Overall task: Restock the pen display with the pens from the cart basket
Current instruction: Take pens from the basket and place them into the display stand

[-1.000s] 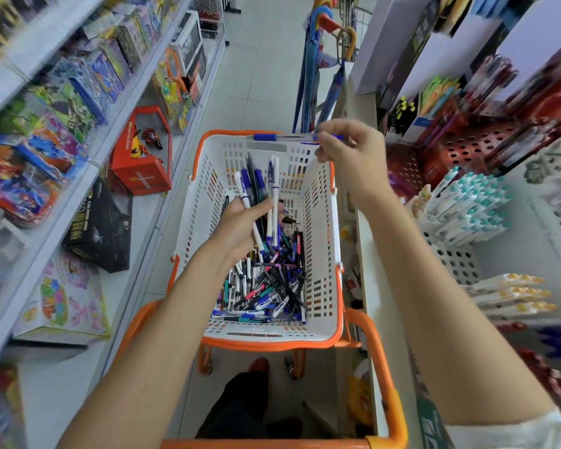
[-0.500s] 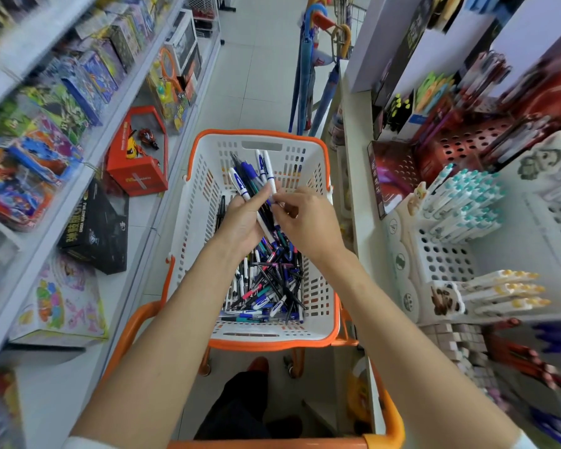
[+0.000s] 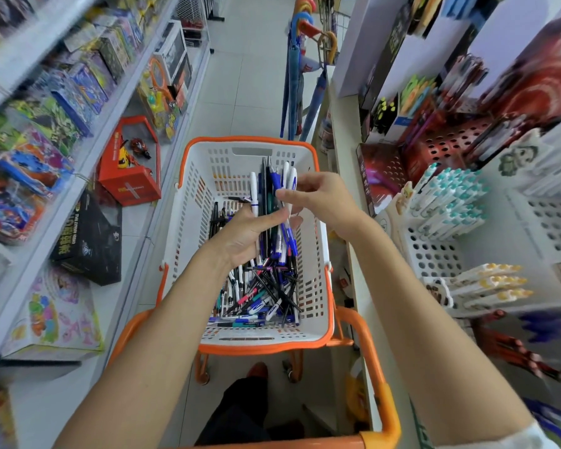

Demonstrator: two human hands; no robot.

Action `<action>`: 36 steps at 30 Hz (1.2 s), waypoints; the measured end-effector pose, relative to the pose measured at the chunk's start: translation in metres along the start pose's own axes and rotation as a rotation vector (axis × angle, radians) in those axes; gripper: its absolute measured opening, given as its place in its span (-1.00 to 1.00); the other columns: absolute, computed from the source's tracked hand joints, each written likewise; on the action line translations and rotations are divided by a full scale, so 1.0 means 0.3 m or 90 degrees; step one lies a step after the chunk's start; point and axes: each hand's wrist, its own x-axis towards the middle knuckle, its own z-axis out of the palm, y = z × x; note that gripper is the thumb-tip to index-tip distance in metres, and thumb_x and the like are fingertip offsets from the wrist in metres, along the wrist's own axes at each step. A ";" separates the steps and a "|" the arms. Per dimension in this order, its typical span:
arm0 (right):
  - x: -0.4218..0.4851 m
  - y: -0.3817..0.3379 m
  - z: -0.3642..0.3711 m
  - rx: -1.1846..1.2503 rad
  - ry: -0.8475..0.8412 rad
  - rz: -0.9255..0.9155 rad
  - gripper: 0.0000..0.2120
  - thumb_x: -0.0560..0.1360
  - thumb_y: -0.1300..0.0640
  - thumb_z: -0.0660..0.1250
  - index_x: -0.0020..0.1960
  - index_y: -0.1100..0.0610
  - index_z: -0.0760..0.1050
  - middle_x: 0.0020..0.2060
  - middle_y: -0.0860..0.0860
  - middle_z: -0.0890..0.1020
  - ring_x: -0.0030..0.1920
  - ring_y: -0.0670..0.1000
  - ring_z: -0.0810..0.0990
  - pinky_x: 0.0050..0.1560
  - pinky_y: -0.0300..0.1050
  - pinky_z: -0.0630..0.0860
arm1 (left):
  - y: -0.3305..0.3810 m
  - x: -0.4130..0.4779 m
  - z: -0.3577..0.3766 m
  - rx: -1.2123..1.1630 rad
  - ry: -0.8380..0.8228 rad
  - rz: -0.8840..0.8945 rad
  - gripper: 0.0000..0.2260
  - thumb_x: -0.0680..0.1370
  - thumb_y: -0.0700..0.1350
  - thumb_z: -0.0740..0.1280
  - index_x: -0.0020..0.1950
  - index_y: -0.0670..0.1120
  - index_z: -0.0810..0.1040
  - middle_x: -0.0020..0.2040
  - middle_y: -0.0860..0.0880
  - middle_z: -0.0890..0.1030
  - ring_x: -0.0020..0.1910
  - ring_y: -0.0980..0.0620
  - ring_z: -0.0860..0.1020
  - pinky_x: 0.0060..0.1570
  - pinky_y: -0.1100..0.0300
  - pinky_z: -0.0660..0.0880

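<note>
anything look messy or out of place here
The pens in the basket lie in a jumbled heap, crossing every way. On the left lower shelf a black box sits tilted, not squared with its neighbours.

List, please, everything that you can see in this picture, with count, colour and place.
cart basket: one, white with orange rim, centre.
loose pens: many, mixed colours, on the basket floor.
held pens: several, blue, white and black, above the basket.
teal-capped pens: many, white, display at right.
yellow-capped pens: several, white, display at lower right.
red box: one, low shelf at left.
umbrellas: several, mostly blue, hanging beyond the basket.
left hand: grips the held pens.
right hand: fingers pinch one held pen.
</note>
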 end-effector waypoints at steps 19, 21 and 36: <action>-0.631 -0.032 -0.513 -0.023 0.393 -0.007 -0.75 0.53 0.07 0.43 -0.12 0.28 0.63 -0.30 0.24 0.65 -0.38 0.11 0.55 -0.33 -0.09 0.51 | -0.073 -0.030 0.731 0.176 -0.306 0.036 -0.88 0.65 -0.20 0.24 0.12 -0.16 0.54 -0.24 0.05 0.68 -0.21 0.10 0.66 -0.06 0.13 0.62; -0.742 -0.036 -0.558 -0.040 0.494 -0.015 -0.94 0.50 0.17 0.46 -0.03 0.12 0.63 -0.22 0.17 0.70 -0.31 -0.04 0.61 -0.26 -0.25 0.53 | -0.110 -0.061 0.835 0.204 -0.350 0.065 -0.87 0.64 -0.22 0.25 0.14 -0.20 0.54 -0.22 0.04 0.69 -0.20 0.08 0.67 -0.08 0.16 0.62; -1.638 -0.100 -0.667 -0.282 1.263 -0.058 -0.63 0.50 0.23 0.40 0.29 0.17 0.45 -0.15 -0.18 0.55 -0.15 -0.23 0.59 -0.02 -0.28 0.55 | -0.444 -0.305 1.307 0.112 -0.648 -0.155 -0.86 0.64 -0.26 0.23 0.15 -0.20 0.54 -0.17 -0.10 0.63 -0.35 0.03 0.55 -0.31 0.13 0.56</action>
